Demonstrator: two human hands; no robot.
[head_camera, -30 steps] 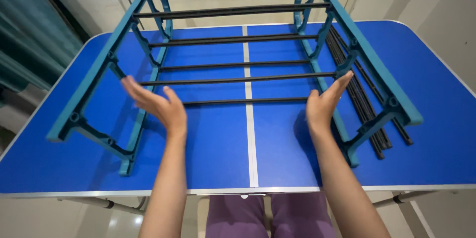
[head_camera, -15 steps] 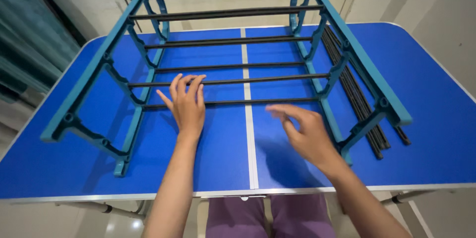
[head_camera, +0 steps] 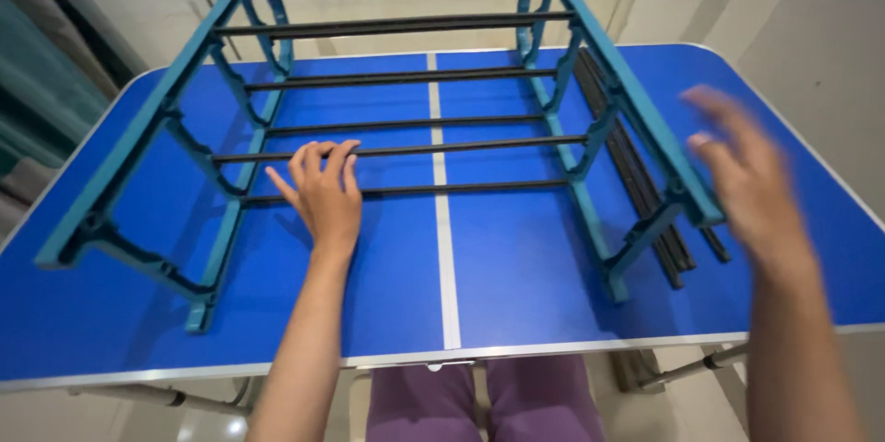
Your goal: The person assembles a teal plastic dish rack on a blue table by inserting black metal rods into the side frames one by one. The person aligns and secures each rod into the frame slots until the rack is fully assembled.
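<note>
A teal plastic rack frame (head_camera: 627, 101) with several black metal rods (head_camera: 406, 153) across it lies on its back on a blue folding table (head_camera: 516, 248). My left hand (head_camera: 324, 191) rests flat, fingers apart, over the two nearest rods near the rack's left side. My right hand (head_camera: 747, 179) is blurred in the air, fingers spread and empty, just right of the rack's right side frame. A bundle of loose black rods (head_camera: 645, 175) lies on the table beside that right frame.
The table's white centre line (head_camera: 444, 248) runs toward me. Purple-clad legs (head_camera: 489, 400) show under the near table edge. A teal curtain (head_camera: 37, 64) hangs at the left; pale walls stand behind and to the right.
My right hand has swung from in front of the rack out to its right side, rising off the table. My left hand has settled flat on the near rods.
</note>
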